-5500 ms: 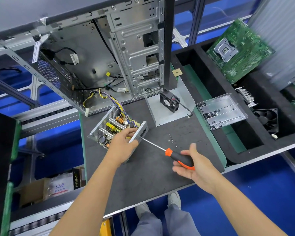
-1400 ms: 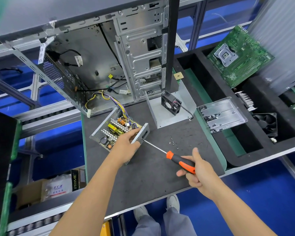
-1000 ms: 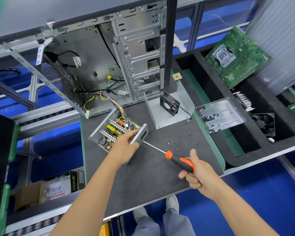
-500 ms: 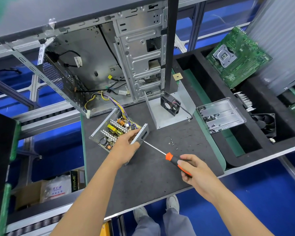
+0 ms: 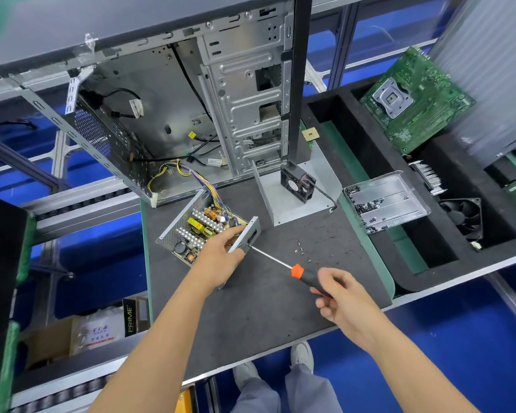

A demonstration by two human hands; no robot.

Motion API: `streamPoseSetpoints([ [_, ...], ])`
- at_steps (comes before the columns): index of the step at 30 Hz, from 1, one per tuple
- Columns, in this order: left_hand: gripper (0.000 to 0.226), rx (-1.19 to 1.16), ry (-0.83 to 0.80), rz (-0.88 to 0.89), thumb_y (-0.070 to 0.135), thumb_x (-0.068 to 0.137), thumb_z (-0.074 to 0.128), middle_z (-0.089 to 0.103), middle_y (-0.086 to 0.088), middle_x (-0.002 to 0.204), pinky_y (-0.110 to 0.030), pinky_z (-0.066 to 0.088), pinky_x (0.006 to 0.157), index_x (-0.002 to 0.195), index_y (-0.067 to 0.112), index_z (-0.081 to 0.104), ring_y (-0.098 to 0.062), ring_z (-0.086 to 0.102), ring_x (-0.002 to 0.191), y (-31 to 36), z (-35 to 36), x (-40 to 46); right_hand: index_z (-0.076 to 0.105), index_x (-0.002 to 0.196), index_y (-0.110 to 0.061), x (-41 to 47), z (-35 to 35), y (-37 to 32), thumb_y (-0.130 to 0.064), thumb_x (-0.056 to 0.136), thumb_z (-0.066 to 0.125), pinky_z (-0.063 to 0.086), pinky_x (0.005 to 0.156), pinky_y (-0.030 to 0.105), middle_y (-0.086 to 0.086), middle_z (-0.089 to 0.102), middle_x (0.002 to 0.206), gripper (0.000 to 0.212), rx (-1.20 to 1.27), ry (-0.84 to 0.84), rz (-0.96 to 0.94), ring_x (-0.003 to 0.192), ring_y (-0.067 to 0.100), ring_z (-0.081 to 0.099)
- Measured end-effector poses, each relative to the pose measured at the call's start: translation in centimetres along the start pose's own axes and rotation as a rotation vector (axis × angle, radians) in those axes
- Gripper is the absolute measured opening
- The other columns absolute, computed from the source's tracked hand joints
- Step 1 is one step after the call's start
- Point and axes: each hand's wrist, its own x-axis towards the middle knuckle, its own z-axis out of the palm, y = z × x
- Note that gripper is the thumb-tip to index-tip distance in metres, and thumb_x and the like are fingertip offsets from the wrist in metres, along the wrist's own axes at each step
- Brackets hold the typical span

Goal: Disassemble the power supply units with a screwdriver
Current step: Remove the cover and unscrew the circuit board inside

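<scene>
I see the power supply unit [image 5: 204, 231] left of centre in the frame, lying opened on the dark work mat [image 5: 251, 308] with its circuit board and coils exposed; a bundle of coloured wires [image 5: 191, 175] runs from it up into the open computer case [image 5: 173, 114] in the upper left. My left hand [image 5: 221, 260] grips the unit's grey end panel [image 5: 246, 234], fingers curled round its edge; my right hand [image 5: 344, 302], lower right of centre, pinches the black and orange handle of the screwdriver [image 5: 292, 268], fingers curled round it, and the shaft slants up and left so its tip meets the lower part of that end panel. A few loose screws [image 5: 300, 248] lie on the mat just right of the shaft. Above them, near the frame's centre, a small black fan [image 5: 297, 181] stands on a bent metal plate [image 5: 283, 201]; right of that a metal tray [image 5: 399, 192] holds more screws. In the upper right a green motherboard [image 5: 414, 102] leans in a black foam compartment; a larger fan [image 5: 462, 217] sits in another at the right edge.
</scene>
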Motion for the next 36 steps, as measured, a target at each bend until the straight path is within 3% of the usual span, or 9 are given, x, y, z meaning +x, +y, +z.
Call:
streamPoseSetpoints([
  [4, 0.055, 0.003, -0.001, 0.002, 0.003, 0.089, 0.060, 0.068, 0.019, 0.111, -0.007, 0.049, 0.068, 0.130, 0.040, 0.060, -0.003, 0.065, 0.099, 0.1, 0.0, 0.0, 0.066, 0.113, -0.019, 0.1, -0.4, -0.4, -0.065, 0.099, 0.030, 0.020, 0.038, 0.021, 0.022, 0.073, 0.091, 0.059, -0.147, -0.033, 0.131, 0.040, 0.013, 0.031],
  [7, 0.055, -0.001, 0.000, 0.003, 0.002, 0.089, 0.059, 0.067, 0.019, 0.111, -0.005, 0.048, 0.068, 0.130, 0.039, 0.060, 0.000, 0.064, 0.097, 0.1, 0.0, 0.0, 0.060, 0.121, -0.016, 0.2, -0.9, 0.0, -0.035, 0.099, 0.057, 0.035, 0.042, 0.024, 0.016, 0.073, 0.092, 0.029, -0.103, -0.041, 0.011, 0.046, 0.015, 0.044],
  [9, 0.055, 0.003, 0.000, 0.003, 0.002, 0.089, 0.060, 0.067, 0.017, 0.113, -0.005, 0.048, 0.067, 0.130, 0.038, 0.060, -0.004, 0.064, 0.099, 0.1, 0.0, 0.0, 0.059, 0.125, -0.015, 0.5, -0.9, 0.3, -0.023, 0.086, 0.074, 0.049, 0.054, 0.026, 0.014, 0.068, 0.099, 0.043, 0.062, -0.044, -0.045, 0.060, 0.019, 0.059],
  [15, 0.055, 0.003, 0.001, 0.000, 0.002, 0.089, 0.060, 0.067, 0.018, 0.112, -0.003, 0.046, 0.066, 0.126, 0.043, 0.059, -0.002, 0.063, 0.099, 0.1, 0.0, 0.0, 0.062, 0.113, -0.009, 0.6, -1.1, -0.2, -0.071, 0.088, 0.044, 0.034, 0.036, 0.020, 0.027, 0.071, 0.104, 0.069, 0.152, -0.072, 0.162, 0.039, 0.011, 0.037],
  [19, 0.055, 0.006, 0.003, -0.002, 0.002, 0.089, 0.060, 0.066, 0.019, 0.112, -0.003, 0.047, 0.066, 0.121, 0.047, 0.058, -0.001, 0.063, 0.098, 0.0, 0.0, 0.0, 0.056, 0.124, -0.020, 0.9, -1.5, 0.0, -0.039, 0.100, 0.054, 0.034, 0.042, 0.023, 0.017, 0.073, 0.102, 0.031, -0.014, -0.070, 0.060, 0.046, 0.014, 0.038],
  [21, 0.055, 0.005, 0.003, -0.002, 0.002, 0.088, 0.060, 0.067, 0.019, 0.112, -0.005, 0.047, 0.067, 0.124, 0.044, 0.059, -0.001, 0.064, 0.098, 0.0, 0.1, 0.1, 0.053, 0.129, -0.027, 1.0, -1.4, 0.0, -0.026, 0.095, 0.064, 0.041, 0.050, 0.026, 0.010, 0.070, 0.101, 0.036, 0.011, -0.050, -0.006, 0.053, 0.016, 0.045],
  [26, 0.054, -0.014, 0.009, -0.012, 0.001, 0.088, 0.060, 0.067, 0.021, 0.112, -0.005, 0.046, 0.067, 0.125, 0.040, 0.061, 0.002, 0.064, 0.098, 0.0, 0.1, 0.1, 0.062, 0.116, -0.019, 0.4, -1.0, -0.4, -0.067, 0.096, 0.035, 0.022, 0.039, 0.022, 0.021, 0.073, 0.094, 0.058, -0.143, -0.125, 0.164, 0.040, 0.011, 0.027],
  [32, 0.053, -0.014, 0.006, -0.015, 0.002, 0.089, 0.061, 0.066, 0.025, 0.109, -0.002, 0.044, 0.064, 0.125, 0.041, 0.060, 0.011, 0.063, 0.089, 0.1, 0.1, 0.0, 0.058, 0.123, -0.015, 0.9, -1.1, 0.5, -0.026, 0.088, 0.073, 0.035, 0.050, 0.024, 0.012, 0.062, 0.096, 0.039, -0.051, -0.032, -0.028, 0.052, 0.013, 0.039],
  [36, 0.054, -0.009, 0.012, -0.022, 0.003, 0.089, 0.061, 0.066, 0.023, 0.112, -0.004, 0.045, 0.064, 0.126, 0.042, 0.060, 0.002, 0.064, 0.095, 0.1, 0.1, 0.0, 0.063, 0.110, -0.018, 0.8, -0.7, 0.0, -0.068, 0.092, 0.043, 0.022, 0.041, 0.022, 0.023, 0.072, 0.095, 0.057, -0.099, -0.065, 0.131, 0.042, 0.012, 0.026],
])
